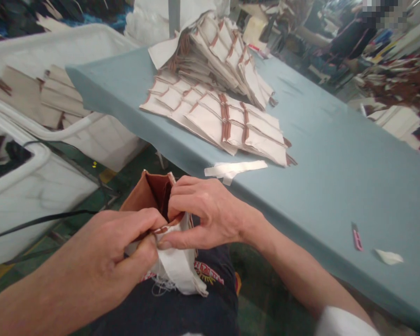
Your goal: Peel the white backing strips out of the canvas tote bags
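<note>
A small fabric bag [139, 195], brown on one face and cream-white on the other, rests above my lap with its opening towards me. My left hand [122, 252] pinches its near rim between thumb and forefinger. Close beside it, my right hand [206, 212] grips the same rim, fingers inside the opening and thumb on the white outside. A white cloth flap [182, 268] hangs below both hands, with loose threads at its lower edge. The bag's lower part is hidden behind my hands.
On the blue-grey table [322, 154] lie stacked cream panels with brown strips [210, 112], white strips [236, 169], a pink-handled cutter [357, 238] and a white scrap [388, 256]. White bins [105, 135] stand at left. A person [350, 37] sits in the background.
</note>
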`<state>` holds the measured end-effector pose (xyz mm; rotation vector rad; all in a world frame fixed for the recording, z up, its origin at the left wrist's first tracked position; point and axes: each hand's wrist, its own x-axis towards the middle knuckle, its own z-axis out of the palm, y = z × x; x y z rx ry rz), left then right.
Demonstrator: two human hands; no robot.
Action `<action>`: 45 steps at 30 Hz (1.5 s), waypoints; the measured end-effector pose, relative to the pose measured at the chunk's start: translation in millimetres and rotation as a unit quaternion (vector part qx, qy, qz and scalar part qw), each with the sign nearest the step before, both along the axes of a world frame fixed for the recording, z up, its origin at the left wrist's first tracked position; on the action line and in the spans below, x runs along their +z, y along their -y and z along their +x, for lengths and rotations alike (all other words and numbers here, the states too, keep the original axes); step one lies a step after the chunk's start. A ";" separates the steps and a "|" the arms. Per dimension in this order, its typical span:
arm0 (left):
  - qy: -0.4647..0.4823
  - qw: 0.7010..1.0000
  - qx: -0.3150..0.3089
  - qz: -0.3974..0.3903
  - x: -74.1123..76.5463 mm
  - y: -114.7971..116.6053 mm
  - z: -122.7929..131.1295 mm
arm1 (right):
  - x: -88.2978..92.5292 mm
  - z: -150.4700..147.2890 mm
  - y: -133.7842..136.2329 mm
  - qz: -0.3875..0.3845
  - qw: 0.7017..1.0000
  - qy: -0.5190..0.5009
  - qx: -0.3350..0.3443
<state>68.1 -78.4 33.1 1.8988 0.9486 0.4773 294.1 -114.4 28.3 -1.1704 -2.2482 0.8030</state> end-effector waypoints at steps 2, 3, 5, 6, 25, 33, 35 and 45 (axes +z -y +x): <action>0.004 0.994 -0.087 0.069 1.0 -3.0 0.0 | 3.0 -0.7 0.6 -0.005 1.000 0.012 0.002; 0.000 0.989 -0.112 0.100 0.1 -3.8 -0.6 | 3.2 -1.3 1.5 -0.010 1.000 0.021 0.000; -0.031 0.983 -0.117 0.137 -4.9 -3.5 -3.2 | 0.5 -3.1 3.8 -0.024 0.999 0.034 -0.005; -0.053 0.979 -0.117 0.156 -8.9 -2.5 -5.1 | -2.3 -4.2 4.9 -0.031 0.999 0.037 -0.008; -0.003 0.998 -0.060 -0.015 -25.9 -3.8 -18.7 | -34.7 -12.6 15.4 -0.129 0.986 -0.077 -0.078; 0.002 0.996 -0.087 -0.008 -29.2 -4.0 -15.1 | -23.8 -9.6 15.3 -0.164 0.982 -0.071 -0.058; 0.002 0.995 -0.097 -0.010 -30.8 -2.9 -17.7 | -19.8 -9.3 16.4 -0.173 0.982 -0.050 -0.055; -0.018 0.997 -0.081 -0.002 -33.5 1.8 -23.1 | -18.8 -22.0 19.0 -0.156 0.982 -0.025 -0.106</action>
